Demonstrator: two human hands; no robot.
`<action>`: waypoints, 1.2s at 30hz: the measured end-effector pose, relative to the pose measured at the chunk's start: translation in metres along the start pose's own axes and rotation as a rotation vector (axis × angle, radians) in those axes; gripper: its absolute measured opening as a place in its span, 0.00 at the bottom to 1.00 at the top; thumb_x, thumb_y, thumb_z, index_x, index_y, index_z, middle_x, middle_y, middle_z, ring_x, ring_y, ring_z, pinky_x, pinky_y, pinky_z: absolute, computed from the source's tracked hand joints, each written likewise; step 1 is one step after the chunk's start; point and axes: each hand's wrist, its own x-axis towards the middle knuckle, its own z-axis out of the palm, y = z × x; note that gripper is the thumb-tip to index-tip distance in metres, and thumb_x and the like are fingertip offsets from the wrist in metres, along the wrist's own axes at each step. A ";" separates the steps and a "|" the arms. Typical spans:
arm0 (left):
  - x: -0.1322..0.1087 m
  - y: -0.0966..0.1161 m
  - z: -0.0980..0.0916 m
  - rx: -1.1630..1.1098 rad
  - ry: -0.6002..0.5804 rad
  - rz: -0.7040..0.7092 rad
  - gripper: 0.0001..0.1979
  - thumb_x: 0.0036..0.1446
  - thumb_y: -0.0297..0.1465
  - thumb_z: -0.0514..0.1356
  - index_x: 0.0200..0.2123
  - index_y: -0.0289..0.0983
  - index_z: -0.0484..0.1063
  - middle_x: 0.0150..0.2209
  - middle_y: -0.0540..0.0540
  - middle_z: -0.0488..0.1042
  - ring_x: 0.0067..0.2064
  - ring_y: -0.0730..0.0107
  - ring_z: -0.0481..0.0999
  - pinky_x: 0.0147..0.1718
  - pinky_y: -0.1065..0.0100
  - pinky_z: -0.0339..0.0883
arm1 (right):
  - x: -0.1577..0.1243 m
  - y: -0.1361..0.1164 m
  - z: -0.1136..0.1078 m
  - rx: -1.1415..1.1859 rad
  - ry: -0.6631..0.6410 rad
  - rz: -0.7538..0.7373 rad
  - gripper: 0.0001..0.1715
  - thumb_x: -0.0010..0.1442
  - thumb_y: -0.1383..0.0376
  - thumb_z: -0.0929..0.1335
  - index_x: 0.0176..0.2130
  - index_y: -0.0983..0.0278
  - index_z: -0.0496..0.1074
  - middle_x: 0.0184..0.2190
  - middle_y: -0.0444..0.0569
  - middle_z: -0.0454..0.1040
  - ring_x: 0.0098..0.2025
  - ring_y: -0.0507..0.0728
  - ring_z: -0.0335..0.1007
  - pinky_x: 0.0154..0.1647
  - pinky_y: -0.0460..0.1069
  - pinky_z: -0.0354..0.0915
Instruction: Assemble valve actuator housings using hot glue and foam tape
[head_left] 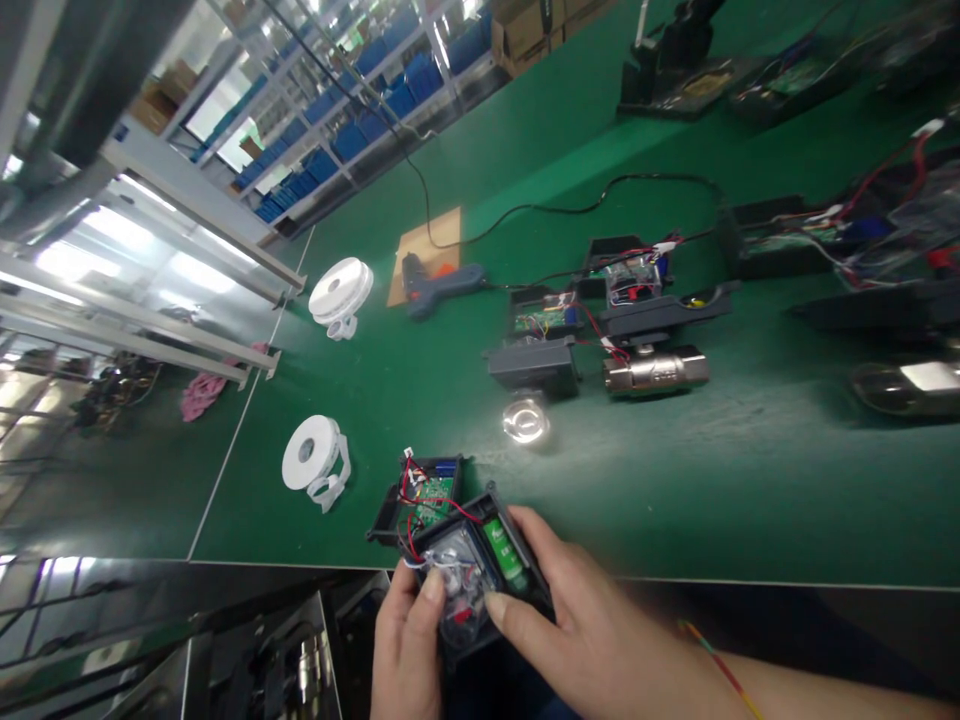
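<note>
Both my hands hold an open black plastic housing (480, 570) at the near edge of the green bench. Inside it show a clear gear cover, a green cylinder and red wires. My left hand (409, 645) grips it from below with the thumb on the clear cover. From the right side my right hand (577, 625) wraps the housing, fingers pressed on its top. Red and white wires join it to a second black half (420, 495) with a green circuit board, lying on the bench just beyond.
Two white tape rolls (311, 455) (341, 290) lie left on the green mat (675, 480). A glue gun (439, 285) rests on cardboard. Further open housings with wires, a metal valve body (656, 370) and a clear dome (525, 420) sit mid-bench. Shelves with blue bins stand behind.
</note>
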 end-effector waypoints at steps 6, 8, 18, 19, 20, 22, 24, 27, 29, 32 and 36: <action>-0.004 0.007 0.005 -0.005 0.091 -0.021 0.32 0.51 0.57 0.66 0.48 0.37 0.78 0.45 0.42 0.82 0.47 0.55 0.81 0.46 0.63 0.75 | 0.002 -0.002 0.004 0.062 -0.010 0.032 0.21 0.60 0.63 0.65 0.53 0.64 0.65 0.39 0.54 0.78 0.40 0.64 0.75 0.50 0.64 0.71; -0.006 0.010 0.008 -0.016 0.148 -0.020 0.33 0.48 0.57 0.67 0.46 0.37 0.78 0.43 0.43 0.83 0.46 0.55 0.81 0.45 0.64 0.76 | 0.002 0.000 0.005 0.084 -0.008 0.044 0.21 0.60 0.63 0.65 0.53 0.63 0.66 0.40 0.53 0.78 0.41 0.64 0.75 0.52 0.63 0.70; 0.002 -0.013 -0.005 -0.114 0.004 0.059 0.38 0.41 0.59 0.69 0.47 0.37 0.77 0.44 0.40 0.82 0.51 0.48 0.80 0.49 0.59 0.75 | 0.000 0.006 0.005 0.122 0.002 0.058 0.30 0.61 0.62 0.67 0.61 0.62 0.64 0.50 0.55 0.76 0.51 0.65 0.73 0.57 0.61 0.67; 0.001 -0.014 -0.005 -0.084 0.003 0.066 0.38 0.42 0.58 0.70 0.49 0.36 0.76 0.45 0.40 0.82 0.51 0.48 0.80 0.50 0.59 0.74 | -0.001 0.006 0.005 0.125 -0.002 0.052 0.29 0.61 0.62 0.67 0.61 0.61 0.64 0.50 0.54 0.76 0.51 0.65 0.73 0.56 0.61 0.67; -0.001 -0.013 -0.005 -0.058 0.011 0.068 0.38 0.43 0.56 0.70 0.51 0.36 0.75 0.46 0.40 0.82 0.51 0.49 0.79 0.50 0.59 0.74 | -0.001 0.006 0.005 0.128 -0.004 0.042 0.28 0.61 0.62 0.66 0.60 0.60 0.65 0.50 0.54 0.76 0.51 0.64 0.73 0.56 0.61 0.68; -0.005 -0.011 -0.002 -0.052 0.030 0.068 0.38 0.46 0.55 0.69 0.54 0.35 0.73 0.47 0.39 0.81 0.51 0.49 0.80 0.51 0.59 0.74 | -0.001 0.006 0.006 0.135 -0.005 0.015 0.25 0.62 0.62 0.66 0.58 0.59 0.66 0.49 0.52 0.77 0.49 0.63 0.74 0.54 0.61 0.68; -0.008 -0.009 0.003 -0.071 0.037 0.084 0.39 0.47 0.54 0.69 0.55 0.35 0.72 0.48 0.38 0.81 0.50 0.49 0.80 0.51 0.59 0.74 | -0.002 0.007 0.007 0.137 0.001 -0.004 0.24 0.62 0.62 0.65 0.58 0.58 0.65 0.47 0.50 0.78 0.46 0.63 0.75 0.52 0.60 0.69; -0.008 -0.010 0.006 -0.101 0.023 0.116 0.39 0.49 0.53 0.69 0.57 0.35 0.70 0.50 0.38 0.80 0.51 0.51 0.80 0.51 0.60 0.73 | -0.001 0.009 0.008 0.126 0.009 -0.019 0.23 0.63 0.62 0.65 0.58 0.57 0.65 0.44 0.50 0.78 0.45 0.63 0.76 0.50 0.59 0.70; -0.005 -0.014 0.002 -0.097 -0.001 0.138 0.37 0.51 0.53 0.68 0.57 0.35 0.70 0.52 0.38 0.79 0.52 0.52 0.79 0.52 0.60 0.73 | 0.000 0.011 0.008 0.118 0.009 -0.028 0.22 0.64 0.61 0.65 0.57 0.57 0.65 0.44 0.50 0.78 0.45 0.63 0.75 0.50 0.59 0.69; 0.004 -0.020 -0.010 -0.018 -0.095 0.164 0.35 0.52 0.53 0.67 0.54 0.35 0.72 0.52 0.37 0.79 0.54 0.51 0.79 0.53 0.60 0.73 | 0.000 0.013 0.006 0.125 -0.010 -0.030 0.22 0.65 0.58 0.65 0.57 0.58 0.65 0.48 0.51 0.76 0.48 0.63 0.74 0.55 0.62 0.67; 0.006 -0.022 -0.015 0.040 -0.165 0.181 0.35 0.50 0.52 0.69 0.53 0.35 0.73 0.54 0.37 0.79 0.55 0.50 0.78 0.52 0.60 0.74 | 0.001 0.012 0.005 0.136 -0.011 0.016 0.31 0.62 0.52 0.69 0.60 0.59 0.64 0.48 0.53 0.76 0.55 0.67 0.71 0.58 0.63 0.65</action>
